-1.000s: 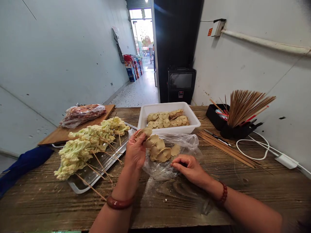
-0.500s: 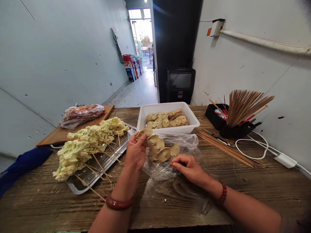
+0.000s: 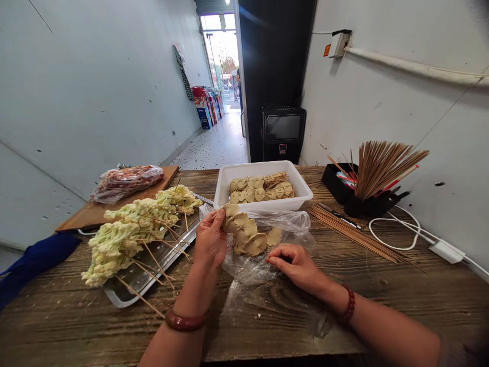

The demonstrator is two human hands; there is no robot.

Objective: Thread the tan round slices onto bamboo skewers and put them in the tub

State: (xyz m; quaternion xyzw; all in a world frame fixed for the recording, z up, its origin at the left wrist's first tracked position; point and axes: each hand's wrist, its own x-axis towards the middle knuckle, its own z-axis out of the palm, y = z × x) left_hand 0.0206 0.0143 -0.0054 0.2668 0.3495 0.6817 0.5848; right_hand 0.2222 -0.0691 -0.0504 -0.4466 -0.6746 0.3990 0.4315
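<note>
My left hand (image 3: 211, 237) pinches a round beige slice (image 3: 231, 209) at the upper left end of a row of thin slices (image 3: 254, 244). They overlap along one line above a clear plastic bag (image 3: 244, 272). At the lower right end of that row, my right hand (image 3: 296, 262) is closed on a thin skewer, most of which is hidden by the slices and fingers. One loose slice (image 3: 274, 236) lies on the bag beside the row. Behind it, a white plastic tub (image 3: 263, 206) holds several finished skewers of the same slices (image 3: 250, 193).
Skewered cauliflower (image 3: 114, 244) lies on a metal tray (image 3: 122, 300) at left, sticks jutting rightward. Behind it, a bagged meat-like food (image 3: 128, 183) rests on a wooden board (image 3: 76, 216). Loose skewers (image 3: 355, 234), a black holder (image 3: 367, 208) and a white cable (image 3: 410, 247) are at right.
The left hand's fingers have shifted slightly on the end slice, which now sits flatter. The right hand stays nearly still on the skewer. The whole view moved a little.
</note>
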